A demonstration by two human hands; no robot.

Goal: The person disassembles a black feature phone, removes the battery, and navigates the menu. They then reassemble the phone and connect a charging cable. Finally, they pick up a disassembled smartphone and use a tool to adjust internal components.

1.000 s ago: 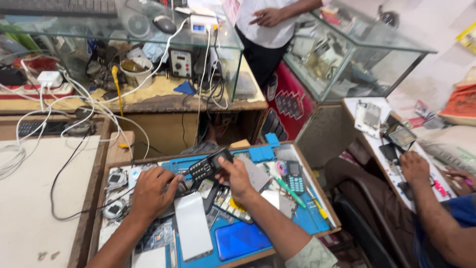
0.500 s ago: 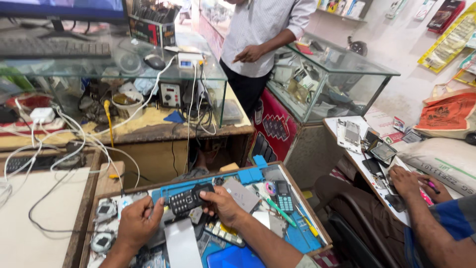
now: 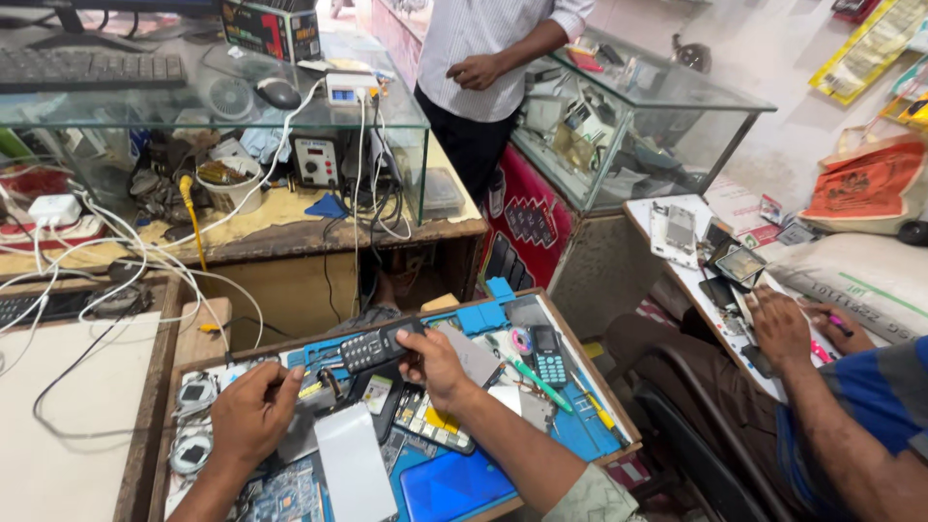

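Fingers of the right hand [image 3: 437,365] pinch a black keypad phone [image 3: 379,345]; left hand [image 3: 253,418] fingers curled, contents unclear.

Head camera looks steeply down, close over the worktray [image 3: 580,362].

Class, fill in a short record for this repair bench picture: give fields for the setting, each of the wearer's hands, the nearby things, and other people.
Setting: wooden work tray with a blue mat, beside glass counters
Right hand: grip on a dark keypad phone, held above the tray
Left hand: low over the tray, beside a white panel; what it holds cannot be told
Nearby: teal keypad phone, green-handled tool, white cables
Others: standing person; seated person's hand on the side table
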